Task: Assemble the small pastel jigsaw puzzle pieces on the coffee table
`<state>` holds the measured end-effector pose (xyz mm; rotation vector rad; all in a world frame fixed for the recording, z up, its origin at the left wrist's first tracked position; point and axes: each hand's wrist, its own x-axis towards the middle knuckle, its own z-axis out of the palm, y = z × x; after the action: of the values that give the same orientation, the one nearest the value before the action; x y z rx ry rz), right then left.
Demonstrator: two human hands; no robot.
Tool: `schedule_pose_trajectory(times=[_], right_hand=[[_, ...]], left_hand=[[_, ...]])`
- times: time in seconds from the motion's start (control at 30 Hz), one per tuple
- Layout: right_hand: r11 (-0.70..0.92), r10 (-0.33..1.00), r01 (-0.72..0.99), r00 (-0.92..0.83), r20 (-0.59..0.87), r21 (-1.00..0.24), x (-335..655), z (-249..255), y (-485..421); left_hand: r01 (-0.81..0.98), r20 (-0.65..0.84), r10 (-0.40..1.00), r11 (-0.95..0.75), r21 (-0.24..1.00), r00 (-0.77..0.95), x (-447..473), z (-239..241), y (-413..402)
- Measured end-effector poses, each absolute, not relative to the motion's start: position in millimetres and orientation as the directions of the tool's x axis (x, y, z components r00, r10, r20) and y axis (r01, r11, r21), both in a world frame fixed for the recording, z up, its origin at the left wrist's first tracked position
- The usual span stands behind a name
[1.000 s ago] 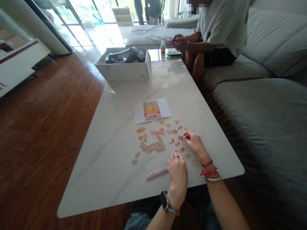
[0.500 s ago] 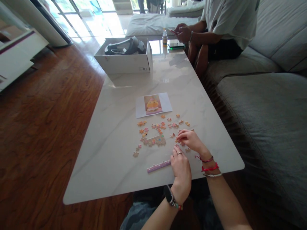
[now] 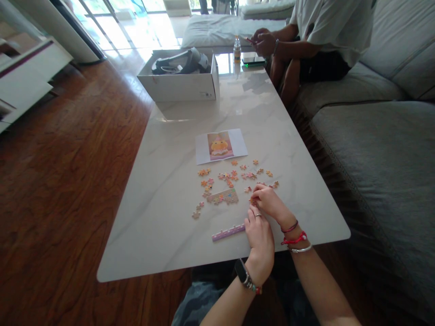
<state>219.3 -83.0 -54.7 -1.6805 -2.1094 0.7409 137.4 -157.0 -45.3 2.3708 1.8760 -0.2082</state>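
Observation:
My right hand is bent over the table, thumb and fingers pinched on a small orange puzzle piece. Just below it, my left hand has its fingers drawn together, their tips meeting the same spot; the exact grip is partly hidden. A purple strip of joined puzzle pieces lies to the left, its right end running up to my left hand. Further up sits a joined beige section with coloured spots. Loose puzzle pieces in orange and pink are scattered beyond it, and some lie near my right hand.
A printed picture sheet lies beyond the pieces on the white marble-patterned table. At the far end stand a white box with a dark device inside, a bottle and a phone. A person sits on the grey sofa.
My right hand has shifted slightly down and left, closer to the fingertips of my left hand. The view has tilted a little; the strip and the loose pieces stay in place.

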Motion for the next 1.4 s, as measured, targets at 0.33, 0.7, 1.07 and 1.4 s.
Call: schedule_pose_trajectory(times=[0.33, 0.7, 1.07, 1.4], right_hand=[[0.161, 0.973, 0.773, -0.229, -0.033, -0.613, 218, -57, -86], [0.207, 0.961, 0.823, -0.273, -0.048, -0.529, 215, -53, -90], [0.266, 0.94, 0.922, -0.312, -0.137, -0.281, 223, -33, -108], [0.262, 0.949, 0.917, -0.301, -0.094, -0.3, 222, -40, -106]], left_hand=[[0.968, -0.171, 0.955, -0.251, -0.019, 0.244, 135, -41, -158], [0.96, -0.225, 0.934, -0.279, 0.023, 0.277, 128, -36, -152], [0.95, -0.248, 0.918, -0.307, 0.054, 0.31, 122, -25, -144], [0.937, -0.237, 0.907, -0.332, 0.11, 0.349, 118, -25, -140]])
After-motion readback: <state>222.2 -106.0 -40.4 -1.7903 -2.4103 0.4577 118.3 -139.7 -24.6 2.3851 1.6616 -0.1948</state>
